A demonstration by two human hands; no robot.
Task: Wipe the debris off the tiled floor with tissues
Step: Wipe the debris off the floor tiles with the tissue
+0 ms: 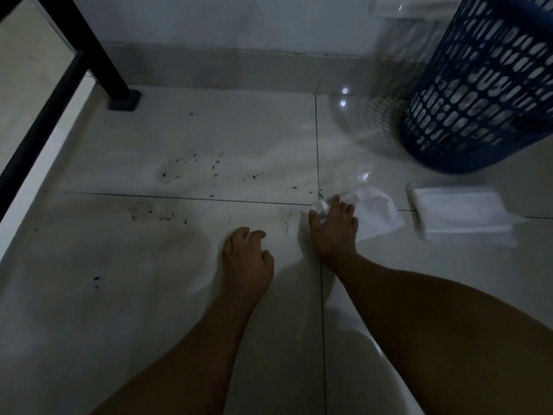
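Dark specks of debris [194, 172] are scattered over the pale tiled floor [119, 324], mostly left of and beyond my hands. My right hand [335, 232] presses down on a white tissue [377, 214] that spreads out to its right, with a bunched part at the fingertips. My left hand [247, 259] rests on the floor with its fingers curled. A faint pale tissue [206, 280] shows under its left edge. A folded stack of tissues [460, 214] lies to the right.
A blue mesh basket [484, 85] stands at the back right, with a clear plastic item [374, 115] beside it. A black metal leg [122, 97] and frame run along the left. The wall skirting [239, 67] closes the far side.
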